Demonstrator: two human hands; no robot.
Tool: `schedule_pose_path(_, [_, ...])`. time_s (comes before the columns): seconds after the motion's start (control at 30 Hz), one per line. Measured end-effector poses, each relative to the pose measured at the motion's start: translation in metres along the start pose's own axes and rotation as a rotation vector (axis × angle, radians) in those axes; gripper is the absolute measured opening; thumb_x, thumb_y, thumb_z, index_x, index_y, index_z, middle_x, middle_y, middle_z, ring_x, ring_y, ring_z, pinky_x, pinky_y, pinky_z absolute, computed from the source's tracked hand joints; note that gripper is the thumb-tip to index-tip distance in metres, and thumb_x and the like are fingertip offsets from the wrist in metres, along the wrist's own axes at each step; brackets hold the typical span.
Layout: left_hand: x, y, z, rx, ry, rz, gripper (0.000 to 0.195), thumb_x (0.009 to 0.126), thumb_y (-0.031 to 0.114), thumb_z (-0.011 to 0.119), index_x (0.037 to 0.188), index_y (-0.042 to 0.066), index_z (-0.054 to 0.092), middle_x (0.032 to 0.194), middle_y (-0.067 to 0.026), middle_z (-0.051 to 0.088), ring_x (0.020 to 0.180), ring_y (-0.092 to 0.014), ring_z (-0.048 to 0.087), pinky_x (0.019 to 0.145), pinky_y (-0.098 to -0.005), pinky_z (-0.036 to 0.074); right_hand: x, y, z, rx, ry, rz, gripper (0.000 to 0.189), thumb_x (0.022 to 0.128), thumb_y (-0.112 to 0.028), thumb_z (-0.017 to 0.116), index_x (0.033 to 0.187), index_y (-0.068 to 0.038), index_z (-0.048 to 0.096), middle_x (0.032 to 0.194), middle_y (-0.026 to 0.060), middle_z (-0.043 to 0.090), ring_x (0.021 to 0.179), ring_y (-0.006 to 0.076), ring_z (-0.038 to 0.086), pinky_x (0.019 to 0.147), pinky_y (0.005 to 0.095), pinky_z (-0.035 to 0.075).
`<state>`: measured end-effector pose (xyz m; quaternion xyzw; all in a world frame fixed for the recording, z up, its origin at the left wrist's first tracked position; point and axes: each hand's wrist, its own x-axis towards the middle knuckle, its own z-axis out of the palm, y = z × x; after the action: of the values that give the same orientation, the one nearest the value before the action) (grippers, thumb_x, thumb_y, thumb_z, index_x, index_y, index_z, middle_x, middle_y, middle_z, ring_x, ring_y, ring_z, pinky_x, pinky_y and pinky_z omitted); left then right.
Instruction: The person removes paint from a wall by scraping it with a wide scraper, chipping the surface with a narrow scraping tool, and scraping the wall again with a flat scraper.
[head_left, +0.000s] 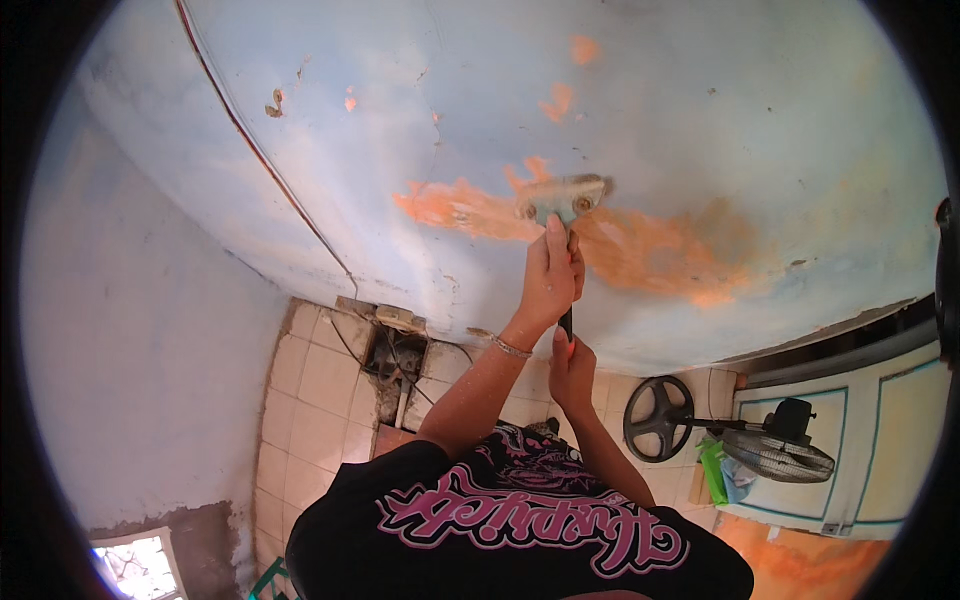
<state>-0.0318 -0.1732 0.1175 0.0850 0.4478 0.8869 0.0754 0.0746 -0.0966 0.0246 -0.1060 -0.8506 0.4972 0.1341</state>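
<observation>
Both of my hands grip one long-handled wall scraper (559, 199). Its broad metal head, slightly blurred, lies against a pale blue painted wall (465, 97). My left hand (553, 274), with a bracelet at the wrist, is wrapped around the upper handle close to the head, the thumb pointing up towards it. Lower down, my right hand (573, 367) holds the end of the black handle (565, 322). Around the scraper head spreads a ragged band of exposed orange paint (652, 251), reaching out to both sides.
A thin cable (255, 142) runs down the wall at left. Below it, a floor opening (397, 356) holds pipes and wires among the tiles (322, 375). At right stand a pedestal fan (780, 454) with a round base (658, 418) and a pale cabinet door (795, 420).
</observation>
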Motion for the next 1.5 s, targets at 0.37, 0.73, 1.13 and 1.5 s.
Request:
schedule_pose_path(0.37, [0.009, 0.010, 0.005, -0.021, -0.025, 0.112, 0.052, 0.099, 0.053, 0.027, 0.071, 0.010, 0.034, 0.051, 0.0048, 0.028, 0.037, -0.004, 0.026, 0.033, -0.0214, 0.020, 0.019, -0.018, -0.008, -0.027, 0.016, -0.063, 0.044, 0.095, -0.034, 0.052, 0.070, 0.002, 0.052, 0.055, 0.0191, 0.048, 0.048, 0.0297, 0.048, 0.050, 0.0409, 0.039])
schedule_pose_path(0.73, [0.008, 0.008, -0.002, -0.059, -0.004, 0.083, 0.052, 0.100, 0.053, 0.025, 0.072, 0.010, 0.033, 0.052, 0.0047, 0.026, 0.037, -0.004, 0.024, 0.033, -0.0219, 0.020, 0.016, -0.023, -0.007, -0.032, -0.004, -0.082, 0.049, 0.096, -0.039, 0.049, 0.068, 0.001, 0.048, 0.052, 0.0134, 0.042, 0.048, 0.0222, 0.042, 0.050, 0.0389, 0.036])
schedule_pose_path(1.13, [0.010, 0.022, 0.000, -0.049, -0.020, 0.093, 0.051, 0.099, 0.053, 0.027, 0.073, 0.010, 0.033, 0.052, 0.0058, 0.026, 0.037, -0.003, 0.024, 0.034, -0.0207, 0.020, 0.020, -0.031, -0.002, -0.020, -0.007, -0.077, 0.049, 0.097, -0.039, 0.047, 0.068, 0.000, 0.047, 0.052, 0.0083, 0.043, 0.050, 0.0178, 0.041, 0.050, 0.0365, 0.036])
schedule_pose_path(1.5, [0.020, 0.034, 0.006, -0.042, -0.018, 0.154, 0.053, 0.097, 0.058, 0.028, 0.073, 0.012, 0.034, 0.050, 0.0056, 0.024, 0.035, -0.005, 0.022, 0.032, -0.0225, 0.016, 0.032, -0.043, -0.006, 0.004, -0.022, -0.110, 0.051, 0.097, -0.040, 0.047, 0.066, 0.000, 0.047, 0.052, 0.0081, 0.043, 0.050, 0.0162, 0.040, 0.050, 0.0358, 0.036])
